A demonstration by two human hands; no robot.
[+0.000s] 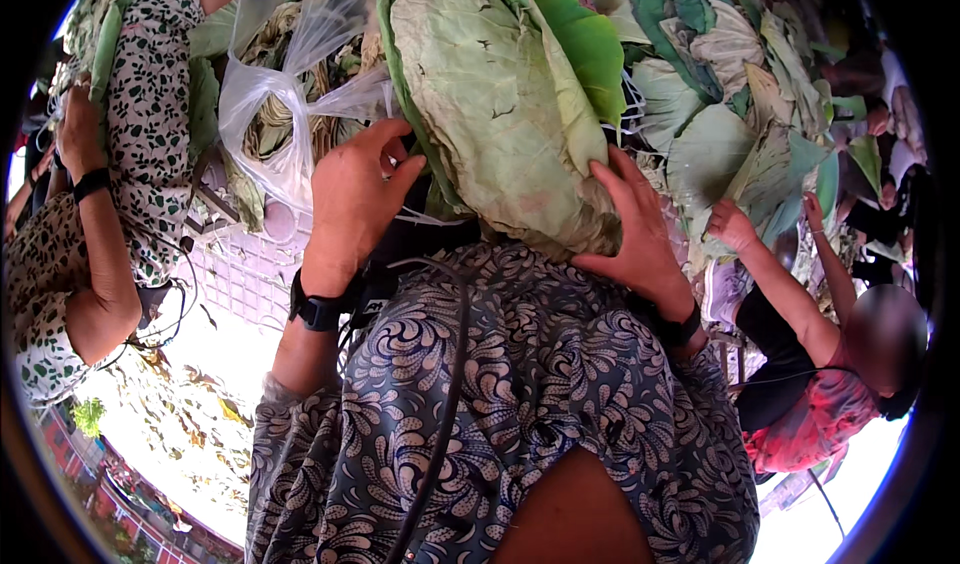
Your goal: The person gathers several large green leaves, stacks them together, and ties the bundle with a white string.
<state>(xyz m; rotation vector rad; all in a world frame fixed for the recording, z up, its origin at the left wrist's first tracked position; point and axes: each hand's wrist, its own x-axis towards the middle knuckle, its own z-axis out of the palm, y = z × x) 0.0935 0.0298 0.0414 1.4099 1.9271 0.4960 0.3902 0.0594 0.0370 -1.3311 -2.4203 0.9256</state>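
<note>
A thick bundle of large broad leaves (502,106) rests at my lap, its pale, wrinkled outer leaf facing me. Small tears mark that surface, and a brighter green leaf (581,50) sticks out at its upper right. My right hand (641,222) grips the bundle's lower right edge, index finger on the leaf and thumb beneath. Beside the left edge is my left hand (360,192), fingers curled and thumb close to the leaf; whether it pinches anything is unclear. A thin white plastic strip (435,220) runs below the bundle near that hand.
A clear plastic bag (274,106) lies by dried leaves on the left. More stacked leaves (720,136) stand at the right, where a person in red (814,421) handles them. Another person's patterned sleeve (45,324) is at the left. A black cable (450,414) crosses my patterned clothing.
</note>
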